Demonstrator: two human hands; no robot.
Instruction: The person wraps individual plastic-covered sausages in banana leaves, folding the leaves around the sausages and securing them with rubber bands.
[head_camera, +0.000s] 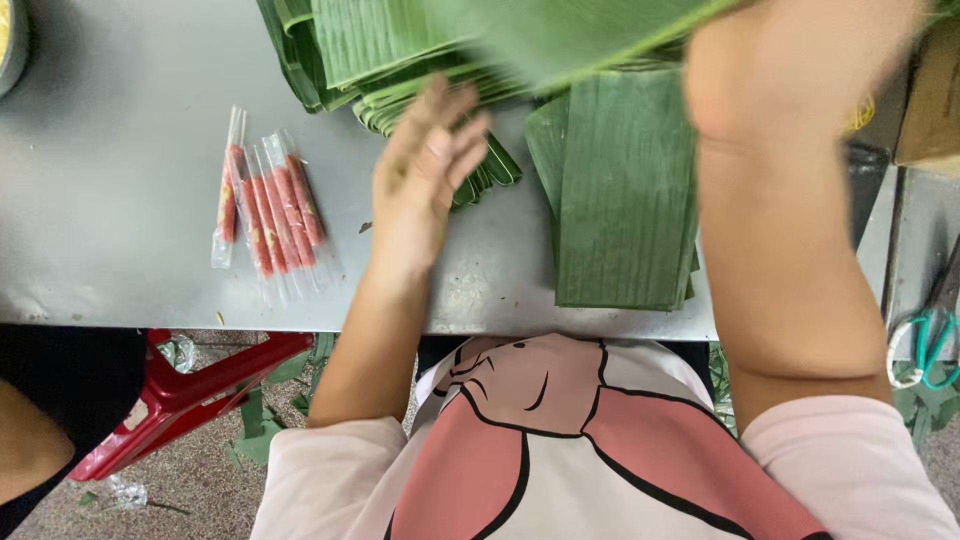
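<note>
Head view. The left hand (425, 165) sits in the middle of the frame, palm down over the grey tabletop (110, 260), fingers (455, 125) spread and open, holding nothing. Their tips reach the lower edge of the stack of folded banana leaves (400, 60) that fills the upper middle of the frame; the hand is blurred, so whether the tips press on the leaves or hover just above them cannot be told.

The right hand (790, 70) is raised in the upper right, close to the camera and blurred. A large leaf (560, 30) slants across the top of the frame next to it and seems to be lifted by it, but the fingers are out of sight, so their state cannot be told.

A flat pile of cut leaf pieces (625, 200) lies right of centre, its long axis running from the top of the frame down toward the tabletop's near edge, between the two arms and just right of the left hand, which is the nearer one.

At left lies a bundle of red sausage sticks in clear wrappers (270, 205), well apart from the left hand, long axes nearly parallel to the leaf pile. Green-handled scissors (930, 345) hang at the far right edge; a red plastic stool (190, 390) stands below the tabletop at lower left.
</note>
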